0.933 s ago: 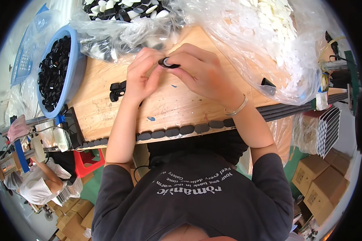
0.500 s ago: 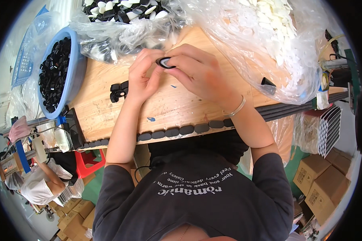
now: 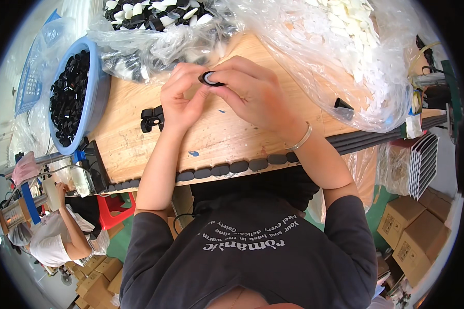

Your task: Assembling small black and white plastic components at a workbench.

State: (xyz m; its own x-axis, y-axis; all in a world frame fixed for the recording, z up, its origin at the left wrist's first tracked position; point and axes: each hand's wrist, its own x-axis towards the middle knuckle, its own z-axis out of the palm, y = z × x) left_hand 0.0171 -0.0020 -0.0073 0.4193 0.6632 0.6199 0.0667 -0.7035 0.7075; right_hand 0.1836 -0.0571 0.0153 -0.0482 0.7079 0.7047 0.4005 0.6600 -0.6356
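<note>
A small black oval piece with a pale grey-white inside (image 3: 208, 79) is pinched between my two hands above the wooden table. My left hand (image 3: 182, 98) grips its left side with fingers curled and thumb below. From the right, my right hand (image 3: 252, 92) closes thumb and fingers on it, partly hiding it. A few loose black pieces (image 3: 151, 119) lie on the tabletop beside my left wrist.
At left stands a blue basin (image 3: 102, 85) of black pieces. Plastic bags hold black-and-white pieces (image 3: 157, 18) behind and white pieces (image 3: 348, 46) at right. A black piece (image 3: 343, 104) lies by the right bag. Dark padding (image 3: 258, 164) lines the front edge. Another person (image 3: 62, 232) works lower left.
The black oval piece has turned slightly between my fingers, and my left hand has shifted a little left. At lower left the other person's arm has moved up.
</note>
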